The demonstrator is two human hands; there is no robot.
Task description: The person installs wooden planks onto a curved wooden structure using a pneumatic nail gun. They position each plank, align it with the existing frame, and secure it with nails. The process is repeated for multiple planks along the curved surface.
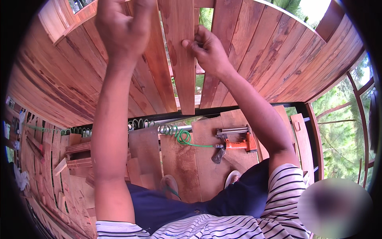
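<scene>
A loose-looking reddish wooden board (178,67) stands upright in the plank wall, with narrow gaps on both sides. My right hand (209,51) is closed around this board's right edge, its thumb on the front face and its fingers at the gap. Higher up and to the left, my left hand (123,34) is raised in front of the planks. The upper frame edge cuts off its fingertips, so whether it grips anything is hidden. On the floor below lies an orange and grey air nailer (238,142), apart from both hands.
A coiled green air hose (181,135) runs from the nailer to the left. Plywood sheets (181,169) cover the floor around my feet, and stacked wood strips (79,155) lie at left. Fitted wall planks (270,51) curve away on both sides. A blurred round patch covers the lower right.
</scene>
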